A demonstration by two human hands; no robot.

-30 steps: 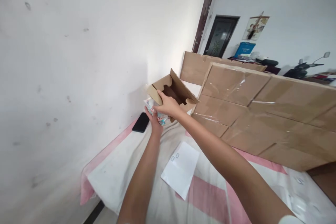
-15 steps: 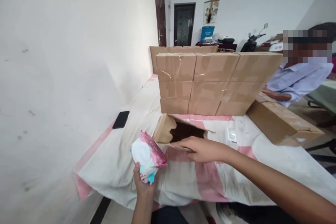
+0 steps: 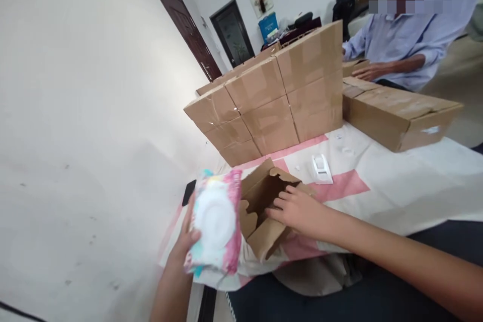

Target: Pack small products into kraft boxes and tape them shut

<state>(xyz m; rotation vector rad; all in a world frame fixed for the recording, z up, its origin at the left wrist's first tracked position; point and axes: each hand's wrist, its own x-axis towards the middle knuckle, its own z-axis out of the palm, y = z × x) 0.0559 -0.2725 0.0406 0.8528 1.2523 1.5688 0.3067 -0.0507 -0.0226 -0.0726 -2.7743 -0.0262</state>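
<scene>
A pack of wet wipes (image 3: 217,221), pink, white and pale blue with a round white lid, is in my left hand (image 3: 187,236). My left fingers and thumb clasp its left side. Just to the right, a small cardboard box (image 3: 266,236) stands on the cloth, its top flaps open and its inside dark. My right hand (image 3: 296,211) is closed over the box's right edge, fingertips reaching across the opening; the thumb is hidden. The pack is outside the box, overlapping its left edge in view.
Behind stands a taped block of cardboard cartons (image 3: 264,105). A white plastic device (image 3: 321,168) lies right of the box, a black phone (image 3: 187,193) behind the pack. A long carton (image 3: 400,110) is at the right, near a person in a light shirt (image 3: 407,40). A wall (image 3: 75,110) borders the left.
My left hand has raised the wipes and turned the lid toward me. The box's opening has turned more toward me, with my right hand still at it. The whole view has tilted and shifted.
</scene>
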